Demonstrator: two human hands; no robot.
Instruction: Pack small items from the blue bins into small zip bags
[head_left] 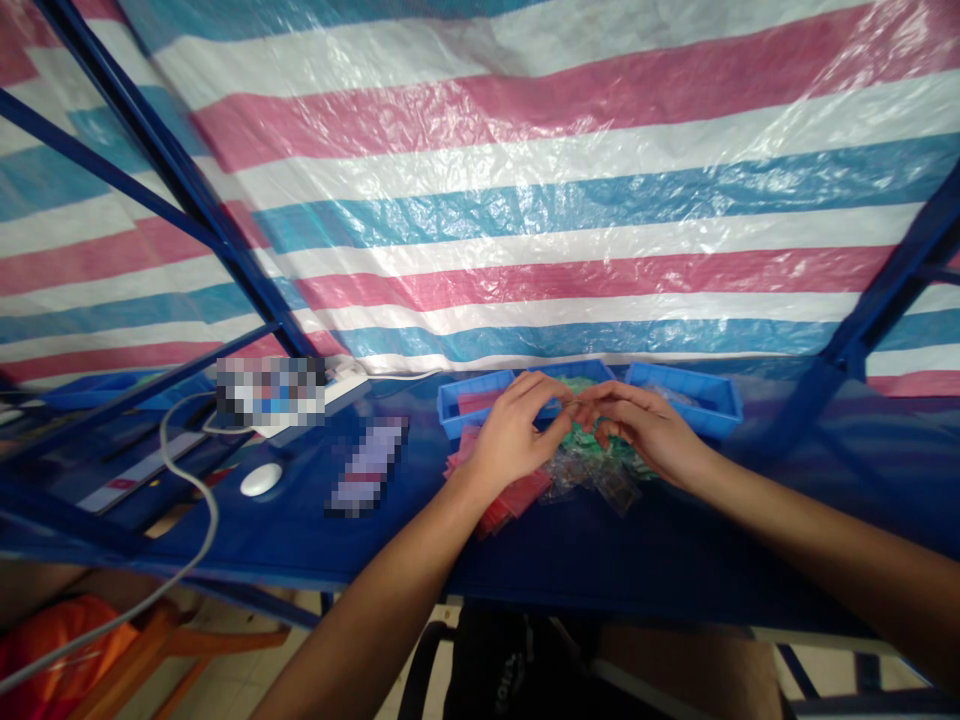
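My left hand (517, 425) and my right hand (649, 425) meet above the blue table, fingertips pinched close together. Whatever lies between the fingertips is too small and blurred to name. Under my left hand is a pile of red packets (499, 510), partly covered by the wrist. Between the hands and just below them lie green pieces (581, 440) and small clear plastic bags (600, 480). Behind the fingers stand a left blue bin (454, 415) with something red in it, a middle blue bin (570, 370) with green pieces, and a right blue bin (720, 405) with clear plastic inside.
On the table (300, 545) to the left are a white mouse (261, 479), a blurred-out oblong item (367, 465) and a pale cable (214, 500). Blue frame posts (251, 290) rise at both sides before a striped sheet (562, 200). An orange chair (172, 645) stands lower left.
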